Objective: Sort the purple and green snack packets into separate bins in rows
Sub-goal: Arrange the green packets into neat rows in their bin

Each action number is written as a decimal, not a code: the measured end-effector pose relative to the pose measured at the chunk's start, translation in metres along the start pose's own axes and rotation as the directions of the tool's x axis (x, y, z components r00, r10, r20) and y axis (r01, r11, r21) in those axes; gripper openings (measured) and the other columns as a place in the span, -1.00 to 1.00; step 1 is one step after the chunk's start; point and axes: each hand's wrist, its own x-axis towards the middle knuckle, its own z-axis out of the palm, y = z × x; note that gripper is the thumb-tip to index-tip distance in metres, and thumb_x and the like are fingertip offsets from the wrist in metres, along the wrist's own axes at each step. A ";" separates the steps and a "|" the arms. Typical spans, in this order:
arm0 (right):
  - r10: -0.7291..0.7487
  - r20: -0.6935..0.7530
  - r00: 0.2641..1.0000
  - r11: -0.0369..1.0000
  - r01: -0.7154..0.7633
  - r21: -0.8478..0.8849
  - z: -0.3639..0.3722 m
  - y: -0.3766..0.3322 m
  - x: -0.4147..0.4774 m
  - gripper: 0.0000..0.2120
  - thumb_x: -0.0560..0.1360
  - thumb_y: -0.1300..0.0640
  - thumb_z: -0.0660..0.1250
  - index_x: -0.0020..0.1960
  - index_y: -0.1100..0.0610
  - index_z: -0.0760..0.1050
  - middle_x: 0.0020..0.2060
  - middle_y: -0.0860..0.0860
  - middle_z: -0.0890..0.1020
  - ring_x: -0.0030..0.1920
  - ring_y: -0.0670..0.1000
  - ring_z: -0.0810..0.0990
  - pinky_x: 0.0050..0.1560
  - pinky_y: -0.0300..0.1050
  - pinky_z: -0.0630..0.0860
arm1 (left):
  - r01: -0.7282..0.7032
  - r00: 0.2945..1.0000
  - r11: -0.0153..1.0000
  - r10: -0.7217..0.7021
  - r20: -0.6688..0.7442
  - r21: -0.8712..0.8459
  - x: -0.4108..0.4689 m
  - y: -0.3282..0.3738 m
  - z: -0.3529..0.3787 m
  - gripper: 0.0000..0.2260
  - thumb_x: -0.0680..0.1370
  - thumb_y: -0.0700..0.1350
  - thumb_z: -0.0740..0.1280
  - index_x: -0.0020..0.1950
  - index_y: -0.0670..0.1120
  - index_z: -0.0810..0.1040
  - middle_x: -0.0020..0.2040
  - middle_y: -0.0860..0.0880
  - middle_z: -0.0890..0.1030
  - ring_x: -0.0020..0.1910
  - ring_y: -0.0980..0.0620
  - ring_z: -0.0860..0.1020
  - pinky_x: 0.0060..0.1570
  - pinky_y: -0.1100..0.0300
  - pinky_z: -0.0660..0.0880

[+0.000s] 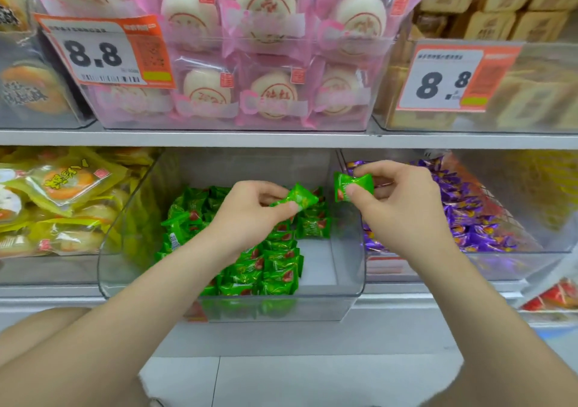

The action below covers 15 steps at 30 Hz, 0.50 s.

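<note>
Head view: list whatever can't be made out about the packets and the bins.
- Green packets in the middle bin: the left hand and forearm cover part of the rows.
- Purple packets: the right hand hides the pile's left part.
- Print on the left-hand packet and right-hand packet: too small and blurred to read.
- Small print on the left price tag: blurred.

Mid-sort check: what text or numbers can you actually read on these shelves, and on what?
"8.8": left price tag, upper shelf.
"8.8": right price tag, upper shelf.
Small print on both tags: too blurred to read.
Characters on pink packets, yellow packets, green packets, purple packets: unreadable.
</note>
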 end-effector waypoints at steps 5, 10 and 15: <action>0.093 0.039 0.995 0.986 -0.097 0.137 -0.007 0.014 0.005 -0.84 0.44 0.04 0.59 0.01 -0.02 0.73 -0.28 -0.12 0.72 -0.21 -0.10 0.71 0.06 0.08 0.67 | -0.206 0.976 0.827 0.137 0.167 0.523 0.029 0.002 0.033 -0.75 0.37 0.12 0.65 -0.05 0.12 0.70 -0.19 0.20 0.65 -0.10 0.17 0.64 0.10 0.07 0.60; 0.084 0.057 0.995 0.980 -0.093 0.178 -0.011 0.019 0.009 -0.85 0.44 0.04 0.60 -0.01 -0.05 0.73 -0.27 -0.10 0.72 -0.23 -0.09 0.70 0.04 0.07 0.68 | -0.230 0.973 0.630 0.125 0.195 0.742 0.037 -0.001 0.059 -0.76 0.38 0.10 0.62 -0.02 0.15 0.68 -0.07 0.20 0.62 0.10 0.02 0.57 0.29 -0.17 0.33; 0.043 0.109 0.993 0.989 -0.058 0.137 -0.006 0.019 0.011 -0.80 0.42 0.06 0.60 0.03 -0.04 0.71 -0.24 -0.10 0.72 -0.24 -0.07 0.71 -0.01 0.04 0.69 | -0.215 0.976 0.523 0.136 0.168 0.825 0.040 -0.010 0.069 -0.77 0.42 0.12 0.56 0.02 0.14 0.66 -0.04 0.11 0.63 0.14 -0.08 0.55 0.32 -0.20 0.29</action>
